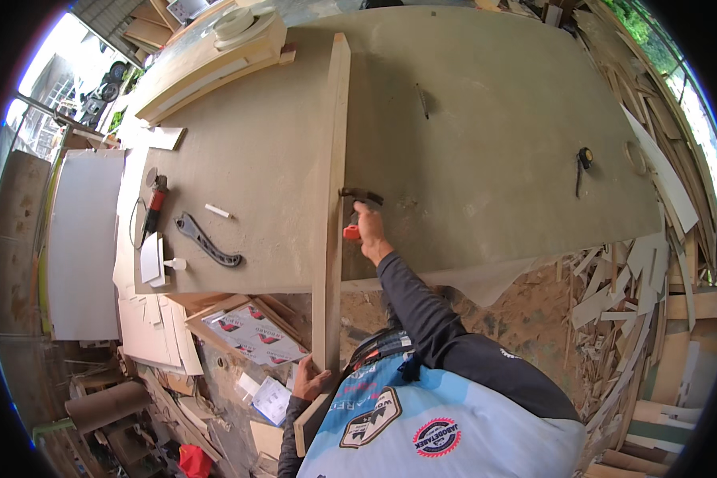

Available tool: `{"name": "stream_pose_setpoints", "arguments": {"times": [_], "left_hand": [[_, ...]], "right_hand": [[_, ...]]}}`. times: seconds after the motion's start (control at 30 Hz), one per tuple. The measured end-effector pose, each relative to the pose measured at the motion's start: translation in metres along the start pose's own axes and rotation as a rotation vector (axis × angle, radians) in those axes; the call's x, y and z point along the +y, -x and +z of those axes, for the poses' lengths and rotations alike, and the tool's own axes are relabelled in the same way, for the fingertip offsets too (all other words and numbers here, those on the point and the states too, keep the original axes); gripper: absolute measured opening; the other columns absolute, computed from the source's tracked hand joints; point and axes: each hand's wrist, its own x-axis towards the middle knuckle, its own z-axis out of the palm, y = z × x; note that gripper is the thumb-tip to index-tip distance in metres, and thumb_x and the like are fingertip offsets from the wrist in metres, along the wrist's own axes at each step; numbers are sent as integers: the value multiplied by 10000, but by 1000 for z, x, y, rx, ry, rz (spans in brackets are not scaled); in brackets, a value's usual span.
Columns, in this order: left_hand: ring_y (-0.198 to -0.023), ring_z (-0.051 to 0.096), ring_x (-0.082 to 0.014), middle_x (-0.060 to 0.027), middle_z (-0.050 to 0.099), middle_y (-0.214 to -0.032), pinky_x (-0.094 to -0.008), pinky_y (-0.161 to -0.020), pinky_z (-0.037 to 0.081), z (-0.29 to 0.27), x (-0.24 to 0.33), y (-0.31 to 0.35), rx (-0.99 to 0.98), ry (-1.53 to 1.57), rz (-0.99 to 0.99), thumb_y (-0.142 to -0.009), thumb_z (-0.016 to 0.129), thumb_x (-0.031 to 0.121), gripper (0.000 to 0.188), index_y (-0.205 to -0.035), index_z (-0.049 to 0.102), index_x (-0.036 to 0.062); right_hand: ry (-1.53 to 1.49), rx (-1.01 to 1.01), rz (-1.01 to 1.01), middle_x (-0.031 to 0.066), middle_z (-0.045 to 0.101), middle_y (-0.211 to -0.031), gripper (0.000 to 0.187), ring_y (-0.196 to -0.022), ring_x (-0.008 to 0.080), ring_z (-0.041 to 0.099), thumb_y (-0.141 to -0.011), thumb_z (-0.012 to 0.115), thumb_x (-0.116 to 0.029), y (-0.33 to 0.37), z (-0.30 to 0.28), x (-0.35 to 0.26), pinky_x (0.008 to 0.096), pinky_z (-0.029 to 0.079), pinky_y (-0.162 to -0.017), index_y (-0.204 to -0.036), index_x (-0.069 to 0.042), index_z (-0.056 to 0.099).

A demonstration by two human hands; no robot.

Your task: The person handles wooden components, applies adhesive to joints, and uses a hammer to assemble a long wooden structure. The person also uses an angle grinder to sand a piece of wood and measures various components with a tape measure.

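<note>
A long pale wooden beam (331, 175) lies across the worktable, running from the far side past the near edge toward my body. My left hand (309, 379) is closed around its near end, where a shorter wooden piece (314, 422) sits at an angle against my shirt. My right hand (370, 233) grips a hammer (363, 194) with a dark head and an orange-ended handle. The hammer's head is at the beam's right side, about midway along; whether it touches the wood I cannot tell.
On the table's (494, 143) left lie a red angle grinder (158, 199), a grey curved handle-like tool (207, 240) and a white stick (218, 211). A curved wooden frame (215, 76) stands far left. A pen (422, 102) and tape measure (585, 158) lie right. Wood scraps (625, 279) pile beyond.
</note>
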Motion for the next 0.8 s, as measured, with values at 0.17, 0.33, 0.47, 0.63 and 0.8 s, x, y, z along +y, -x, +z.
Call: {"name": "stream_pose_setpoints", "arguments": {"times": [0.17,0.33,0.47,0.63,0.8], "left_hand": [[-1168,537,-188,-128,536,-1290,-310,-966,456,5,-5,8,43,65,-68,-778,751,-46,685,-1395,452,-23],[-1180,513,-195,-117,522,-1294,-319,-998,432,11,7,9,47,38,-25,-774,771,-2,682,-1388,475,-9],[-1184,522,-197,-123,529,-1299,-317,-958,468,5,38,1,-69,-98,-67,-774,756,-7,685,-1397,470,-16],[-1160,527,-200,-135,547,-1265,-321,-905,490,-11,17,16,-84,-81,-124,-768,752,-4,686,-1394,472,-26],[-786,574,-124,-58,628,-877,-279,-695,470,-28,-53,59,-62,-100,-24,-736,738,79,538,-1248,608,-25]], "right_hand": [[-21,216,101,-16,443,-738,359,-649,122,525,-935,560,-416,17,-16,20,349,412,-526,-825,-75,540],[-113,235,-3,17,507,-782,396,-661,158,515,-946,558,-417,79,-38,50,364,429,-557,-850,-33,568],[12,351,101,47,514,-731,460,-675,192,532,-948,540,-416,112,-15,93,391,458,-626,-820,24,583],[154,68,41,51,541,-687,443,-583,174,563,-935,562,-441,123,-1,52,356,486,-568,-761,-34,578],[-224,175,9,-1,522,-680,371,-574,133,559,-945,570,-446,20,-8,-1,337,462,-504,-773,-118,547]]}}
